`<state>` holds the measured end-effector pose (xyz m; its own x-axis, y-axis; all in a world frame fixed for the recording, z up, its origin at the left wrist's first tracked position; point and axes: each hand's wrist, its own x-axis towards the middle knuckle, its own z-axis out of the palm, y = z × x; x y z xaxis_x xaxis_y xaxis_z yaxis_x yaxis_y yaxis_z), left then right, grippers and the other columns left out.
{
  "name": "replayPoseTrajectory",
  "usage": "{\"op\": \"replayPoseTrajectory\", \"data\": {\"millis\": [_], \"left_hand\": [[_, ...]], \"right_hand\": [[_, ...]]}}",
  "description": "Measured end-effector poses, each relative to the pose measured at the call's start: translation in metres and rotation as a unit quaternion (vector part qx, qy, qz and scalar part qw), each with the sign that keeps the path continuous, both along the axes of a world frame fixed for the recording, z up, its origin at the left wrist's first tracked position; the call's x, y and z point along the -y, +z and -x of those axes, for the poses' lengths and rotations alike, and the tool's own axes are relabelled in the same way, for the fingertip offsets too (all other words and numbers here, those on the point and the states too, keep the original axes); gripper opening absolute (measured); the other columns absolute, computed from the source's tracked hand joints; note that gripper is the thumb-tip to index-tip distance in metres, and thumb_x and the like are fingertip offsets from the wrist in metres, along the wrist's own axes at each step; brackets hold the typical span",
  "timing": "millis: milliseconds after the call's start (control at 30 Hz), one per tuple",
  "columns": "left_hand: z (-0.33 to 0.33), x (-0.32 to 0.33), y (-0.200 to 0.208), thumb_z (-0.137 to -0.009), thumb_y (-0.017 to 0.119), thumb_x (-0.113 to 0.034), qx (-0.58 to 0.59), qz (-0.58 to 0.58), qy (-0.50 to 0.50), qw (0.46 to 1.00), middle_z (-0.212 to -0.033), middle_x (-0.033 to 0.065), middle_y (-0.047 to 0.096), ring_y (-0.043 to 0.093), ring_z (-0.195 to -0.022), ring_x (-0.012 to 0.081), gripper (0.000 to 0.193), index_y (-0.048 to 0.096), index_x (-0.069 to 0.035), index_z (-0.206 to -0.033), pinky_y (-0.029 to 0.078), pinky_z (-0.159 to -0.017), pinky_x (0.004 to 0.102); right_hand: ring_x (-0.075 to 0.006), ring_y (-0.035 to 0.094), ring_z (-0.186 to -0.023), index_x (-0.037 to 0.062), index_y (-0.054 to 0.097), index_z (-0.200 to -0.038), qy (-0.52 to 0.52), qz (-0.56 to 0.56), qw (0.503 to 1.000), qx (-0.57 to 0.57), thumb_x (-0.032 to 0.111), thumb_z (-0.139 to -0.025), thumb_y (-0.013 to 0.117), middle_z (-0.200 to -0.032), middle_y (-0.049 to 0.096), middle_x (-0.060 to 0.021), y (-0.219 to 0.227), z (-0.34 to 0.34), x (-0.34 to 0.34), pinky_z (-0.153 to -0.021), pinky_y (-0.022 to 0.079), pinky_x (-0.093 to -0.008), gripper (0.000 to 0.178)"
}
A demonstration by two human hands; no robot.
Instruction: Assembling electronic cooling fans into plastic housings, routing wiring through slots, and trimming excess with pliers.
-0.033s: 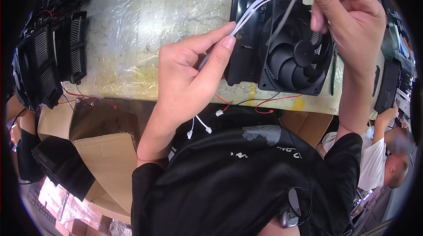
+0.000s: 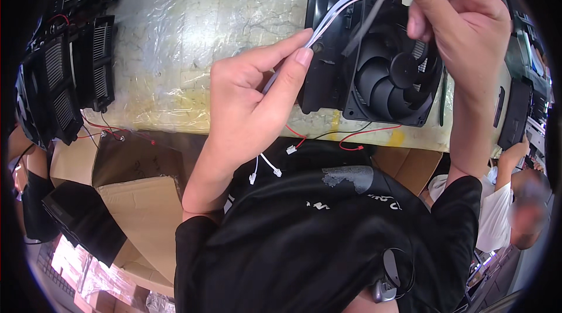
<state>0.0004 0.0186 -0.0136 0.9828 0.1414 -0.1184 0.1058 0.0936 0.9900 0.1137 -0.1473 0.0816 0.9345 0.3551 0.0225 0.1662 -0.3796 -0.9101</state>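
My left hand [image 2: 257, 90] pinches a bundle of thin white and dark wires [image 2: 332, 19] between thumb and forefinger. The wires run up to the top of a black housing [image 2: 328, 73] with a round black fan [image 2: 395, 73] mounted at its right. White plugs [image 2: 265, 172] dangle from wire ends below my left wrist. Above the fan, my right hand [image 2: 453, 11] is closed, with a narrow grey strip [image 2: 369, 23] between thumb and fingertips. The strip's free end hangs down in front of the fan's left edge, near the wires but apart from my left hand.
Red and black leads with small plugs [image 2: 292, 150] hang over the near edge of the film-covered table [image 2: 175, 50]. Several black vented housings [image 2: 61, 85] stand at the left. Cardboard boxes [image 2: 140, 196] lie below the edge. A person in a white shirt [image 2: 496, 216] is at the right.
My right hand has shifted slightly left, and the strip's free end has swung left across the fan's edge. My left hand keeps its grip on the wires.
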Motion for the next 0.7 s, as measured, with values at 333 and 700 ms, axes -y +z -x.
{"op": "replayPoseTrajectory", "data": {"millis": [333, 700], "left_hand": [[0.0, -0.002, -0.002, -0.092, 0.065, -0.007, 0.013, -0.006, 0.003, 1.0, -0.064, -0.0049, 0.057, 0.041, -0.055, 0.0, 0.023, 0.069, 0.002, -0.113, 0.03, -0.048, 0.0189], [0.0, 0.0, -0.007, -0.092, 0.065, -0.006, 0.03, 0.006, 0.009, 0.999, -0.064, -0.0056, 0.055, 0.041, -0.056, -0.0002, 0.023, 0.069, 0.003, -0.113, 0.03, -0.048, 0.0188]], "right_hand": [[-0.0053, 0.058, -0.049, -0.0094, 0.068, -0.091, -0.003, 0.036, 0.999, 0.005, 0.001, -0.09, 0.066, -0.075, 0.069, -0.0105, -0.005, -0.001, -0.014, -0.042, 0.044, -0.0154, 0.01], [-0.0049, 0.06, -0.053, -0.0086, 0.07, -0.09, 0.015, 0.059, 0.997, -0.044, 0.001, -0.09, 0.066, -0.075, 0.07, -0.0096, -0.006, -0.001, -0.015, -0.047, 0.047, -0.0156, 0.01]]}}
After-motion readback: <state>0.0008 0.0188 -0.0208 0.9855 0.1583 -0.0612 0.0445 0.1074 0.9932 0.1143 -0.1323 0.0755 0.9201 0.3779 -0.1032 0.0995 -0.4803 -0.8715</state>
